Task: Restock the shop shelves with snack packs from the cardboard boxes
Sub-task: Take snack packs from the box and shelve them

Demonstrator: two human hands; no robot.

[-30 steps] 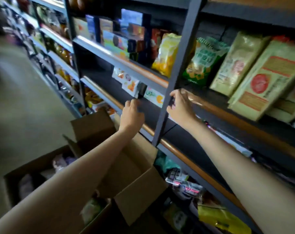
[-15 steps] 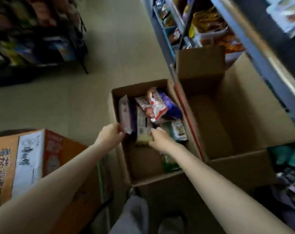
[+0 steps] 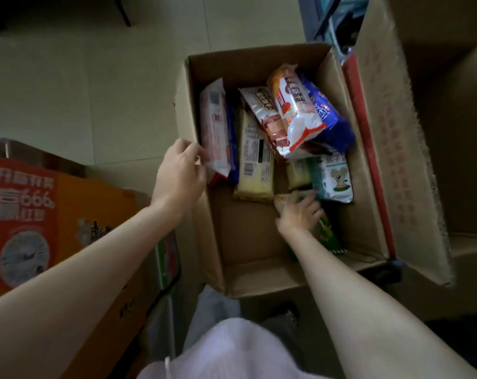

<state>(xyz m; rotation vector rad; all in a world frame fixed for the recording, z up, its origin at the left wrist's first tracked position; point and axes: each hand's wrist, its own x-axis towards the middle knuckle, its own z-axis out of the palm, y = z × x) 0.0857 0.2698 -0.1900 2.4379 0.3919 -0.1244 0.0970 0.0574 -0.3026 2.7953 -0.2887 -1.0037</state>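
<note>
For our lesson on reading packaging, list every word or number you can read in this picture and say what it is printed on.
"666": white digits on the orange printed carton at the left; the Chinese characters around them are too blurred to read.
Snack packs in the open brown cardboard box: the red-and-white pack, the blue pack and the pale yellow pack with a barcode all bear print too blurred to read.

You can read "666" in white digits on the orange carton [image 3: 26,203] at your left; the Chinese characters around it are too blurred to make out. The snack packs in the open cardboard box [image 3: 231,269] carry printed Chinese text, and the pale yellow pack [image 3: 255,162] shows a barcode and a dense label panel, but none of it is legible.
</note>
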